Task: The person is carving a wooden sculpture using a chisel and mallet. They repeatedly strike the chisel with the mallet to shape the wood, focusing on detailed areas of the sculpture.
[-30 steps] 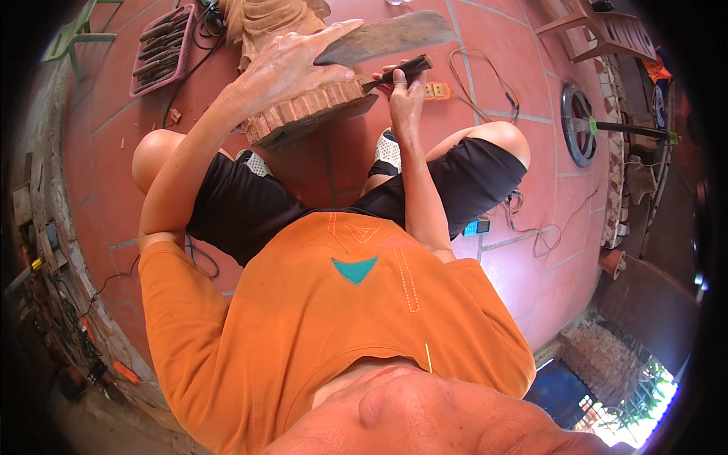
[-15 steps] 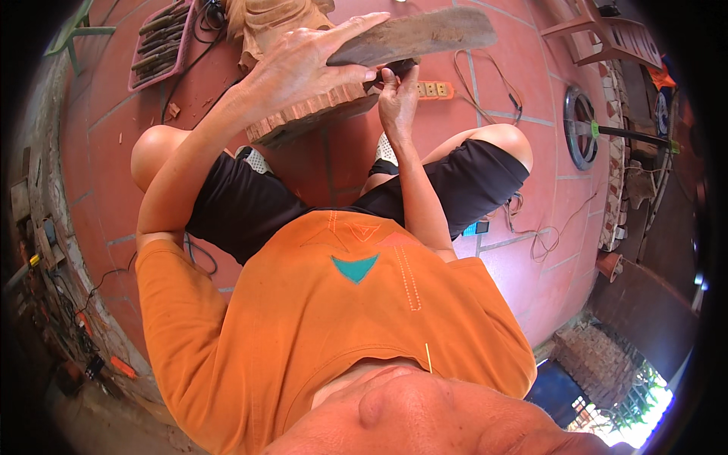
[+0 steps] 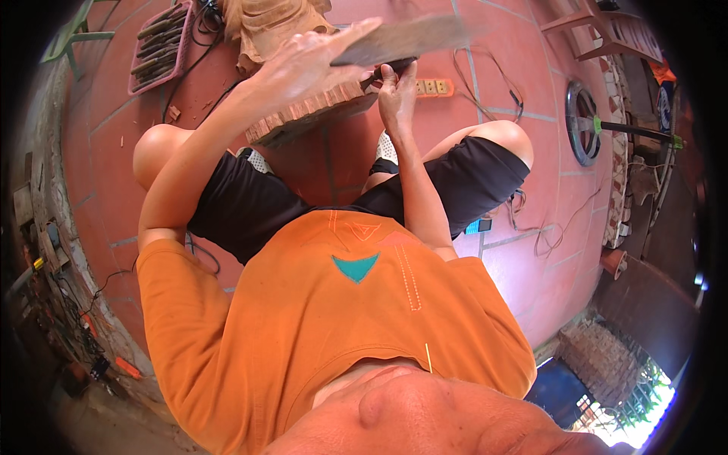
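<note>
My left hand [image 3: 307, 64] grips a flat wooden bat [image 3: 409, 39] with a rounded end, its thumb below and a finger stretched along the top. Hand and bat are smeared by motion. Just under the bat, my right hand [image 3: 397, 98] pinches a short dark tool [image 3: 394, 68] between thumb and fingers; its kind cannot be made out. Between my knees lies a thick wooden block [image 3: 303, 114] with a row of cut ridges along its near edge. Beyond it rises a carved wooden piece [image 3: 273, 30], partly covered by my left hand.
A pink basket [image 3: 182, 57] of wooden-handled tools stands at the far left. An orange power strip [image 3: 434, 88] lies just right of my right hand, with cables [image 3: 497, 80] on the tiled floor. Farther right are a wheel-like ring [image 3: 582, 125] and a brown plastic chair [image 3: 607, 34].
The wooden bat and my left hand have shifted slightly left and now look blurred. My right hand stays nearly in place, with the dark tool still in it.
</note>
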A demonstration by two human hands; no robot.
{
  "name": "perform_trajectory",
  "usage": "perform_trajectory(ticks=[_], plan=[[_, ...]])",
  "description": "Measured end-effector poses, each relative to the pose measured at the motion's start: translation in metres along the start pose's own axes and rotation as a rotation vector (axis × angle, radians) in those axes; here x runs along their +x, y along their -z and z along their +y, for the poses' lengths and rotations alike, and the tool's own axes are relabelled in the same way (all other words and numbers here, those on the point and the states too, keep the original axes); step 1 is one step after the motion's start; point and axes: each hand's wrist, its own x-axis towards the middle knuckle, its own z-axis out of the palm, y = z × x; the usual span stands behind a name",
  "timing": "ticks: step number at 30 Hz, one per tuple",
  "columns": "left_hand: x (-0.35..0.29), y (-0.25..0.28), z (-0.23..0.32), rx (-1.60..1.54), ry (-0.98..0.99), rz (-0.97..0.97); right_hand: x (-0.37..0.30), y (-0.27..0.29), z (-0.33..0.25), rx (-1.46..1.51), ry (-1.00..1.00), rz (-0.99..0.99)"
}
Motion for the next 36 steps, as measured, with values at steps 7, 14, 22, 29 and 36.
perform_trajectory(ticks=[7, 14, 22, 29, 36], plan=[[-0.002, 0.002, -0.013, 0.018, -0.032, 0.057, 0.014, 0.012, 0.007, 0.238, -0.219, 0.026], [-0.006, 0.003, -0.032, -0.004, -0.029, 0.143, 0.008, 0.013, 0.002, 0.292, -0.229, 0.017], [-0.007, 0.01, -0.017, -0.048, -0.085, 0.17, 0.0, -0.002, 0.002, 0.159, -0.016, 0.015], [-0.006, 0.01, 0.007, 0.076, 0.112, -0.127, 0.002, -0.007, -0.006, 0.002, -0.006, 0.008], [-0.005, 0.003, -0.007, -0.044, -0.074, 0.149, 0.001, -0.009, 0.002, -0.123, 0.081, -0.005]])
